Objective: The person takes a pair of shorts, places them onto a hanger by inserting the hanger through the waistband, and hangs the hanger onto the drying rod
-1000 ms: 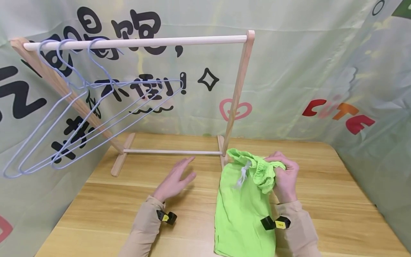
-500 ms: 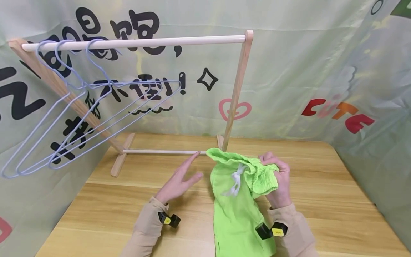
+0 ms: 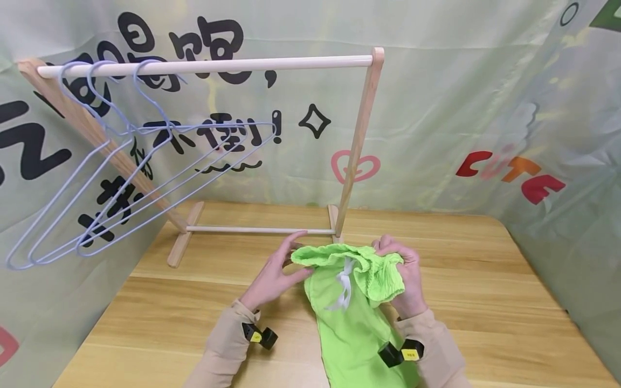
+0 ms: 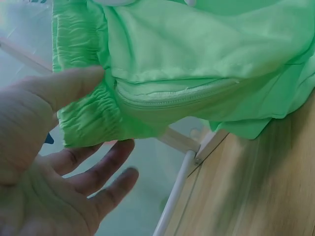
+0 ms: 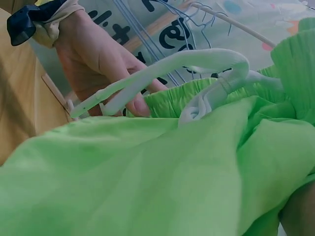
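Note:
Lime-green drawstring pants [image 3: 354, 328] have their elastic waistband lifted over the table, while the lower part runs down past the head view's bottom edge. At the waistband's right end, my right hand [image 3: 405, 275] grips the bunched fabric. My left hand [image 3: 276, 277] is at the other end, its thumb [image 4: 78, 83] in front of the waistband and its fingers behind, spread and not closed. Whether the thumb presses the cloth is hard to tell. A white drawstring [image 5: 197, 105] hangs tied at the front. Along the side, a zip pocket [image 4: 177, 98] shows in the left wrist view.
A wooden rack [image 3: 356, 140] stands behind the hands, with a white top rail [image 3: 252, 65]. Several lilac wire hangers [image 3: 128, 178] hang at its left end. Printed cloth [image 3: 436, 108] lines the back and sides of the wooden table [image 3: 495, 302].
My right hand has carried the waistband leftward to my left hand. My left hand has shifted slightly right, and the waistband's left end now lies between its thumb and fingers.

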{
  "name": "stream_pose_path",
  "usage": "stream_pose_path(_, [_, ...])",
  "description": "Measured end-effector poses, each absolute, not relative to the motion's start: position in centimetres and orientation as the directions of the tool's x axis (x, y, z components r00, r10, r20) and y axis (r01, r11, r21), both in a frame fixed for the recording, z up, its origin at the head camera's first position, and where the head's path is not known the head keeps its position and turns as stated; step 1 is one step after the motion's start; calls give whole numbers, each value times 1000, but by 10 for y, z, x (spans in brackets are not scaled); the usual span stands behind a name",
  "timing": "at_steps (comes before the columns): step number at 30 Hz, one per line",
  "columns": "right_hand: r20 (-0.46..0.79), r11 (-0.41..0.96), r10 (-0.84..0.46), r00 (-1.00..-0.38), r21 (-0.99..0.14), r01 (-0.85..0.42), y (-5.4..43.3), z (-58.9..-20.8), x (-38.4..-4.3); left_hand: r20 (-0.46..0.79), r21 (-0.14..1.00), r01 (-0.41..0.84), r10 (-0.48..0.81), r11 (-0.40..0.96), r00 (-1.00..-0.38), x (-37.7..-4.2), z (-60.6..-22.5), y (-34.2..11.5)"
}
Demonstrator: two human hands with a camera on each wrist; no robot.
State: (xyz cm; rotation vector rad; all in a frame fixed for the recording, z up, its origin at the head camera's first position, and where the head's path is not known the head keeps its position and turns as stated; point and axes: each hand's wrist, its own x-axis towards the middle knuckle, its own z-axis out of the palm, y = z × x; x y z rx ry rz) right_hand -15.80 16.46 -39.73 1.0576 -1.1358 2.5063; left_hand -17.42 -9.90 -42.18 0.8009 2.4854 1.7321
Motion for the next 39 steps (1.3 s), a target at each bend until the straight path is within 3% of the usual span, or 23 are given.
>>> stream_pose_path(3, [652, -655, -94, -753, -610, -447, 164, -396, -156, 283, 893, 390, 392, 225, -875, -174, -421, -97])
stream_pose_path(7, [544, -549, -42, -838, -713, -435, 164, -393, -153, 317, 904, 384, 309, 187, -897, -173, -419, -98])
stream_pose_path(11, [400, -457, 11, -916, -813, -361, 165, -392, -151, 377, 901, 407, 197, 147, -905, -174, -414, -103])
stream_pose_path(15, [304, -371, 22, -952, -882, -290, 166, -391, -153, 417, 896, 428, 107, 118, -902, -174, -409, -108])
stream_pose_path(26, [78, -26, -72, -994, -997, -76, 173, -396, -159, 498, 867, 495, -93, 53, -862, -169, -393, -112])
stream_pose_path(30, [46, 0, -59, -997, -999, -46, 174, -399, -162, 517, 855, 516, -136, 46, -845, -169, -392, -113])
stream_pose_path(35, [64, 69, -75, -995, -995, -69, 175, -401, -163, 543, 839, 542, -155, 55, -825, -169, -392, -114])
stream_pose_path(39, [116, 227, -202, -972, -960, -162, 174, -405, -163, 562, 826, 561, -153, 54, -813, -169, -392, -114])
